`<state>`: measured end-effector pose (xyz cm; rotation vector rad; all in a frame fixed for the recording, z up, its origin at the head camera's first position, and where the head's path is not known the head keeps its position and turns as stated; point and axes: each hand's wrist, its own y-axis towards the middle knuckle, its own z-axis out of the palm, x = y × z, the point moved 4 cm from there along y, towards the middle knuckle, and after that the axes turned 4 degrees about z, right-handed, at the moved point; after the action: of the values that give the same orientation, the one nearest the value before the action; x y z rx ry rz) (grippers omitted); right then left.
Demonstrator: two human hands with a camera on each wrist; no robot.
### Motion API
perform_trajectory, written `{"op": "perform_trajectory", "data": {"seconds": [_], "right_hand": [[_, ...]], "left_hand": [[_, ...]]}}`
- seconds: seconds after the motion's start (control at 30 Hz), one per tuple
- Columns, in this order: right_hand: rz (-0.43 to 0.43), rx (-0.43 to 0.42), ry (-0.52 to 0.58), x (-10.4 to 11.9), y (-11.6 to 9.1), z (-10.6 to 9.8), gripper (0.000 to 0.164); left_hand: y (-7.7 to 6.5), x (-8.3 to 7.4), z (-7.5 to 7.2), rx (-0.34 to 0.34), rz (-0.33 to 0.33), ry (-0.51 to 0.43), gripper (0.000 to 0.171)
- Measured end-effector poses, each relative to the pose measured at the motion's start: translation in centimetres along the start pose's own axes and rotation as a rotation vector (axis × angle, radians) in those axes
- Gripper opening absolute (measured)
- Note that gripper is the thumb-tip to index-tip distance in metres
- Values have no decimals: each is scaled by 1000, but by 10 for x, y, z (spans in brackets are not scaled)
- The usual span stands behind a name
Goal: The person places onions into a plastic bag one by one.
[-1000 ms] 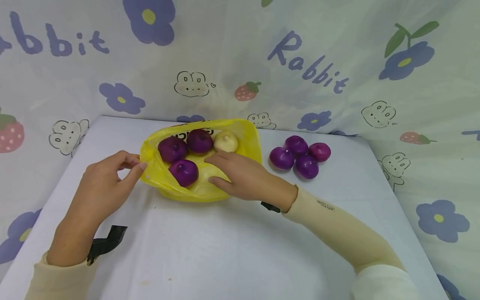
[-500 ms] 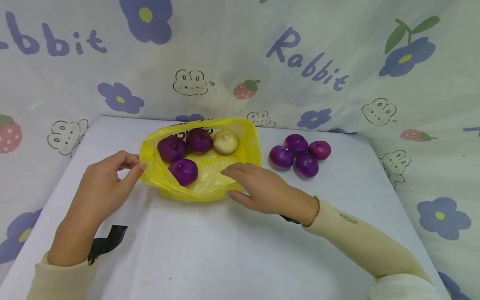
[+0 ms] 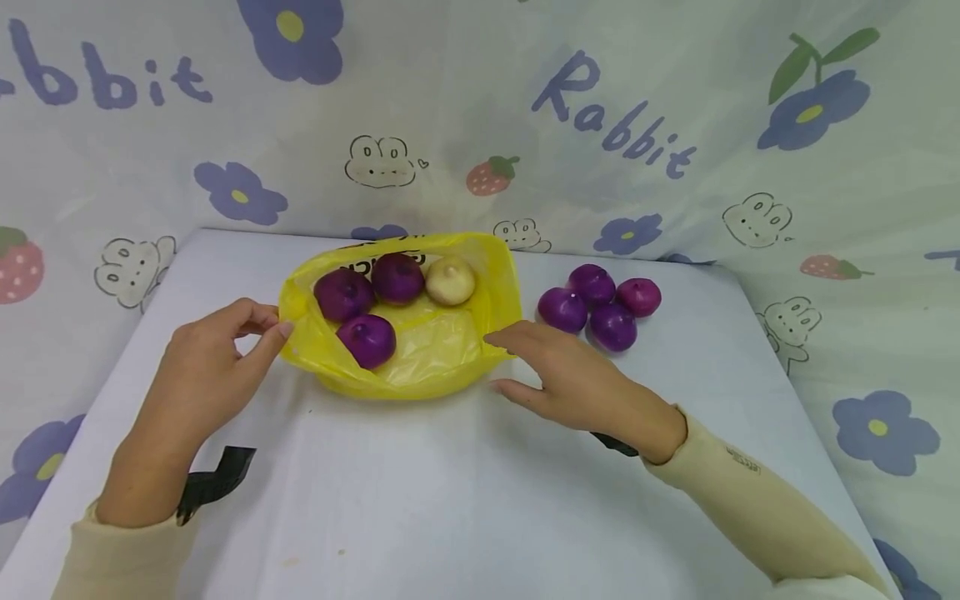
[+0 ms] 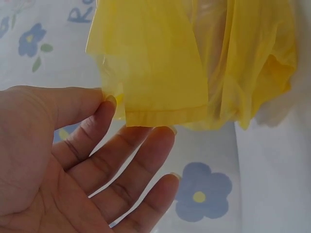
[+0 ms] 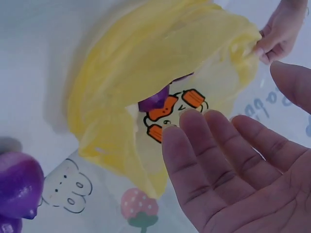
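Observation:
My left hand (image 3: pixel 217 367) pinches the left edge of a yellow plastic bag (image 3: pixel 420 387) between thumb and index finger; the left wrist view shows the bag's folded edge (image 4: pixel 165 116) at the fingertips. Inside the wide-mouthed bag lie several round onions: purple ones, such as the front onion (image 3: pixel 367 340), and a pale yellow onion (image 3: pixel 450 281) at the back. My right hand (image 3: pixel 573 375) hovers at the bag's right rim, fingers extended, holding nothing. In the right wrist view its palm and fingers (image 5: pixel 214 160) are spread before the bag opening (image 5: pixel 189 102).
To the right of the bag, several purple onions (image 3: pixel 613 327) sit clustered on the white table (image 3: pixel 420 500). Behind the table hangs a pale cloth (image 3: pixel 450 100) printed with rabbits, flowers and strawberries.
My right hand has drawn back to the right, out of the bag's mouth, uncovering the bag's inside and the pale onion. My left hand has kept its pinch on the bag.

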<state>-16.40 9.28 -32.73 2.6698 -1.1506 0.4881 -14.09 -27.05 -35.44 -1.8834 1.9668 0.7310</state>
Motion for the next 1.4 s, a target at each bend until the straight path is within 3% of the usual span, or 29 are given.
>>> {"op": "perform_trajectory", "data": {"seconds": [0.23, 0.53, 1.0, 1.4], "right_hand": [[78, -11, -12, -14, -15, -3, 43], [165, -51, -44, -40, -32, -11, 53], [345, 26, -55, -72, -50, -7, 66], [400, 8, -77, -97, -58, -9, 71]], "left_hand": [[-1, 0, -2, -14, 4, -7, 34], [0, 0, -2, -2, 3, -4, 35], [-1, 1, -3, -12, 7, -13, 34], [-1, 2, -3, -14, 5, -9, 33]]}}
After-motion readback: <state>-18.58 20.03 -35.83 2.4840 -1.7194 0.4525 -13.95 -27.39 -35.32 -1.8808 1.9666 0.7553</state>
